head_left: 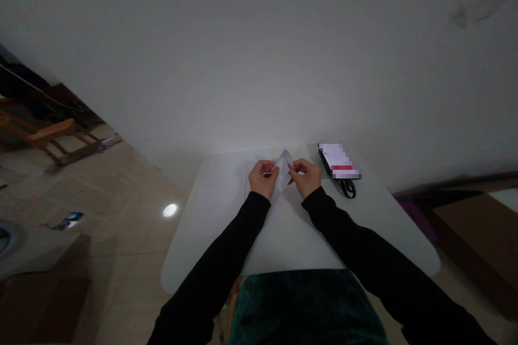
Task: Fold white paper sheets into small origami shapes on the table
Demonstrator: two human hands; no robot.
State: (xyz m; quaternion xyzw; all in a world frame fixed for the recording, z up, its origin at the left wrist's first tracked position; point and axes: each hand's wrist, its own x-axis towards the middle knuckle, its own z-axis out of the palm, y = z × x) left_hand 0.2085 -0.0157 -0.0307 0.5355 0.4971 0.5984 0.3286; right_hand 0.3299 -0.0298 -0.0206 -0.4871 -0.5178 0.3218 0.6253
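Note:
A small piece of folded white paper [284, 170] is held up between my hands, just above the white table. Thumb and fingers of my left hand [264, 177] pinch its left side. On the opposite side, my right hand [306, 175] grips the paper's right edge between thumb and fingers. The paper comes to a point at the top and has creases down its middle. Beneath and to the left, a flat white sheet [220, 188] lies on the table [315, 250].
At the table's back right lies a phone [339, 161] with a lit, blurred screen and a black strap or cord [348, 188]. A wall [259, 64] rises directly behind the table. Cardboard boxes [477, 232] stand to the right, a wooden chair [56, 132] far left.

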